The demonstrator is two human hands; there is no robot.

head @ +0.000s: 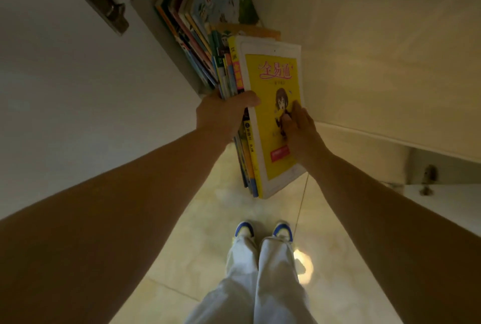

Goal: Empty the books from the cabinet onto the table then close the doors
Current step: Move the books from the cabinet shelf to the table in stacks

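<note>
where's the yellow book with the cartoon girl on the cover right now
In the head view, centre frame, the yellow book fronts a bundle held between the left hand and right hand, just below the books still in the cabinet.

Upright bundle of books (270, 115), yellow cover outermost, half out of cabinet (166, 37)

Both hands (221, 115) around book stack (270, 125)
</note>
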